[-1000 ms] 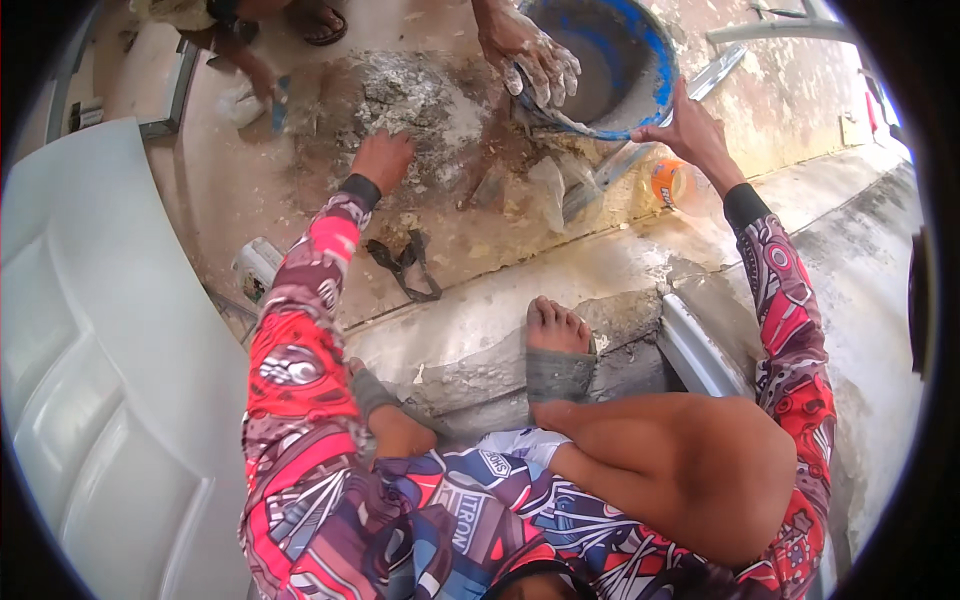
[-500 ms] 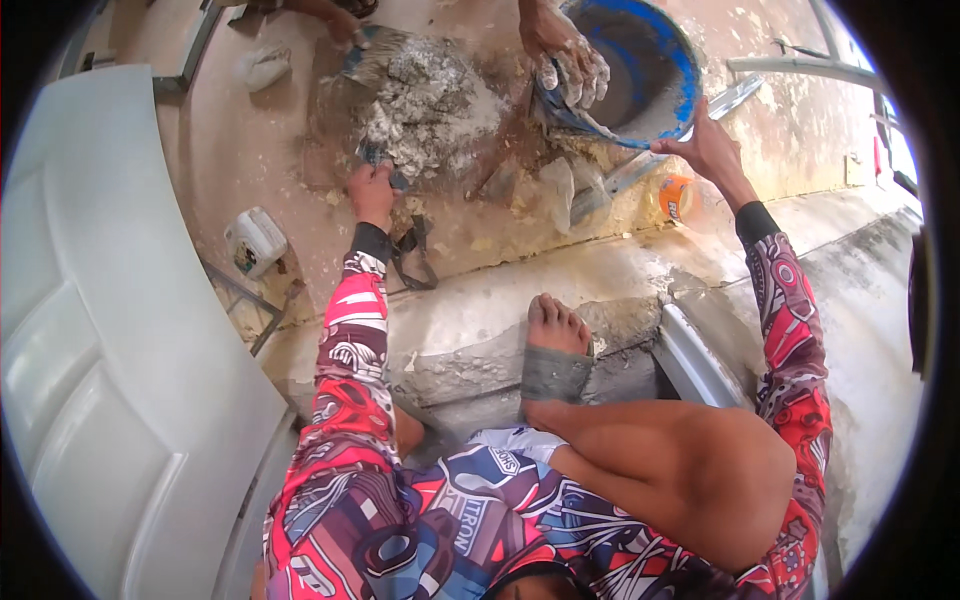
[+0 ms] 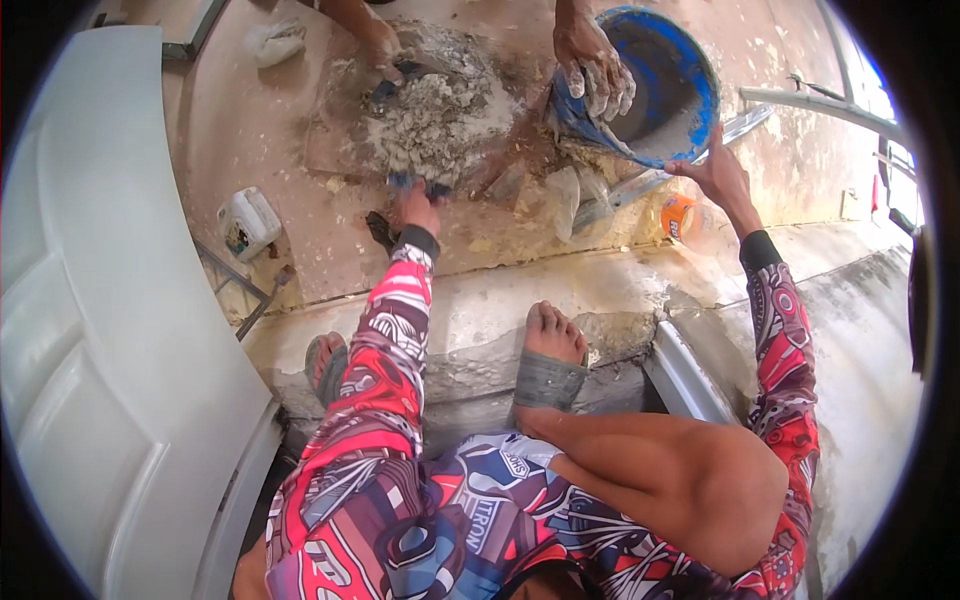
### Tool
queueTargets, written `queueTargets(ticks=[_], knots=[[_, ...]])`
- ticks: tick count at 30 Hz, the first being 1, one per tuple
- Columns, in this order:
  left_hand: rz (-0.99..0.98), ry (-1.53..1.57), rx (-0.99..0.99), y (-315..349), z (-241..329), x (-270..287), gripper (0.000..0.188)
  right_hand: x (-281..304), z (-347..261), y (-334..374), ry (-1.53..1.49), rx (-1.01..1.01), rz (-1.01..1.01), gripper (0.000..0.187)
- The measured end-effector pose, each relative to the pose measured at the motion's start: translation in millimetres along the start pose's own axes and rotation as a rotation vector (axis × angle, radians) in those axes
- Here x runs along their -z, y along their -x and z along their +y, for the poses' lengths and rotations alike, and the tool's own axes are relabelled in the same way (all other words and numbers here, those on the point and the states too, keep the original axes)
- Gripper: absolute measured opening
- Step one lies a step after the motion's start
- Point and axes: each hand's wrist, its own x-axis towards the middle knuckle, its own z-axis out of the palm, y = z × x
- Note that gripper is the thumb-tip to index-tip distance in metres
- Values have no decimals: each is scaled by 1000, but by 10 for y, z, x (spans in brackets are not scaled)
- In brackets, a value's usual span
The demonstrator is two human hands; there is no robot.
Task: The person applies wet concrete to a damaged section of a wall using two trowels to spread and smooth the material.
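My left hand (image 3: 417, 208) is closed around a flat, bluish scraper (image 3: 437, 188), its blade against the near edge of a heap of wet grey mortar (image 3: 440, 118). My right hand (image 3: 724, 182) grips the near right rim of a blue bucket (image 3: 703, 62), thumb over the edge. The bucket leans toward the heap, with grey residue coating its inside. A co-worker's mortar-covered hand (image 3: 598, 75) holds the bucket's left rim. Another co-worker's hand (image 3: 378, 48) pushes a dark tool (image 3: 385, 90) into the heap's far left side; that tool is partly hidden.
A white door panel (image 3: 80, 300) stands along the left. On the floor lie a cut white container (image 3: 250, 224), a plastic bag (image 3: 274, 42), a metal channel (image 3: 640, 186) and a clear bottle with an orange label (image 3: 680, 217). A concrete step edge (image 3: 480, 300) runs before my sandalled feet.
My left hand has moved right with the scraper along the heap's near edge. The co-worker's tool has come into the heap from the far left. My right hand keeps its hold on the bucket.
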Motion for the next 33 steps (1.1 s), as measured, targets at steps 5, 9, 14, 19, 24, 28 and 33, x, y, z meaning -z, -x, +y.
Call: queueTargets(ticks=[5, 9, 14, 19, 24, 28, 33], knots=[[28, -113, -75, -15, 499, -482, 14, 52, -89, 8, 49, -86, -93, 126], [-38, -555, -316, 189, 823, -770, 20, 31, 38, 31, 37, -75, -83, 120], [-69, -1403, -866, 202, 783, -922, 23, 9, -57, -10, 40, -56, -71, 119], [-384, -1729, -889, 143, 1010, -1094, 18, -16, -56, -38, 35, -57, -82, 120], [-354, -1853, -1072, 333, 700, -838, 19, 50, -72, 24, 49, -74, -99, 125], [-395, -1817, -1047, 442, 725, -1045, 18, 25, 9, -14, 79, -95, -99, 129], [-379, -1800, -1046, 474, 707, -844, 18, 54, -108, 15, 50, -81, -109, 129]])
